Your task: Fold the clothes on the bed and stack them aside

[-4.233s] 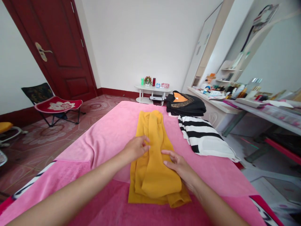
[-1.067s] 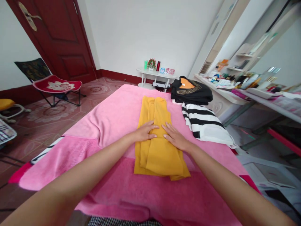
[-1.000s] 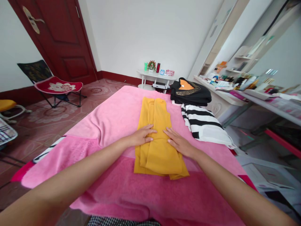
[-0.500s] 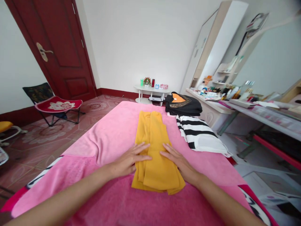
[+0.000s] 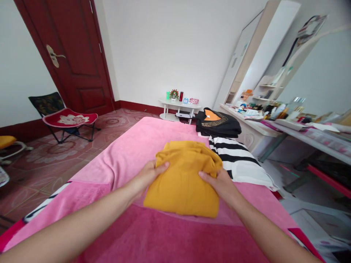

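Fingers [image 5: 210,178] clamped, thumbs [image 5: 162,168] on top — left hand [image 5: 148,176] and right hand [image 5: 224,183] grip the folded yellow garment [image 5: 183,191] by opposite sides, over the pink blanket [image 5: 134,146]. Striped garment [image 5: 244,161] just beside right hand; black clothes [image 5: 219,126] beyond — small white table [image 5: 171,102] by the far wall [image 5: 159,47].

We see a big pink blanket [image 5: 131,140] spread out, with soft folds on the left. On its right side we find folded black clothes [image 5: 219,128] and, just nearer, folded striped clothes [image 5: 242,159]. We can't tell if the yellow cloth [image 5: 183,190] rests on it
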Available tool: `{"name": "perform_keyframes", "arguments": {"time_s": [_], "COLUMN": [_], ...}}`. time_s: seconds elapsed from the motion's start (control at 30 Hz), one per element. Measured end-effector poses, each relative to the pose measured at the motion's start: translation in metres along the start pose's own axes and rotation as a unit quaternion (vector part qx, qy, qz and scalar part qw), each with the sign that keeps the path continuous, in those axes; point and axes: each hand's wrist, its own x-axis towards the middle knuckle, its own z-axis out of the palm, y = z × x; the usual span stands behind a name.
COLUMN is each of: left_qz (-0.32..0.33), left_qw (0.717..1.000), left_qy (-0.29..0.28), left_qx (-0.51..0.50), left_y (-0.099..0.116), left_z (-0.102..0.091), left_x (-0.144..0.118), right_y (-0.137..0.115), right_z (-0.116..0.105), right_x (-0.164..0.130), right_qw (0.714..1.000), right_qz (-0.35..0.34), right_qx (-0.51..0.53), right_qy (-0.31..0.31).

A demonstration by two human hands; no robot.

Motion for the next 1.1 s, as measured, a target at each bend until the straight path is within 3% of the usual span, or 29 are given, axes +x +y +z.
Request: {"name": "perform_keyframes", "arguments": {"time_s": [0.13,0.23,0.37,0.47,0.6,0.7,0.73,0.87,0.97,1.03,1.1], "left_qz": [-0.083,-0.083,-0.03,0.01,0.035,0.063,0.062,0.027,0.056,0.116,0.256], "left_qw": [0.992,0.982,0.971,0.949,0.891,0.855,0.86,0.927,0.948,0.952,0.935], "left_qy": [0.086,0.127,0.172,0.19,0.211,0.247,0.248,0.205,0.177,0.172,0.182], "left_qx": [0.044,0.11,0.164,0.251,0.4,0.452,0.442,0.311,0.26,0.226,0.166], "left_y": [-0.014,-0.028,-0.04,-0.042,-0.04,-0.037,-0.036,-0.027,0.002,0.037,0.076], "left_z": [-0.014,-0.02,-0.029,-0.038,-0.046,-0.047,-0.045,-0.031,-0.019,-0.014,-0.011], "left_x": [0.076,0.102,0.113,0.118,0.122,0.131,0.135,0.152,0.156,0.155,0.153], "right_y": [0.02,0.046,0.056,0.06,0.077,0.081,0.079,0.058,0.026,-0.005,-0.038], "right_z": [-0.008,-0.009,-0.007,-0.009,-0.018,-0.021,-0.02,-0.006,-0.007,-0.018,-0.034], "right_x": [0.061,0.076,0.081,0.09,0.107,0.119,0.123,0.134,0.143,0.15,0.156], "right_qw": [0.987,0.971,0.978,0.987,0.977,0.966,0.968,0.984,0.983,0.979,0.961], "right_qz": [0.134,0.2,0.124,0.055,0.082,0.079,0.081,0.11,0.101,0.038,-0.114], "right_qx": [0.086,0.126,0.135,0.058,-0.112,-0.138,-0.119,0.007,0.027,0.045,0.064], "right_qy": [0.029,0.04,0.097,0.141,0.163,0.204,0.205,0.142,0.154,0.195,0.244]}}
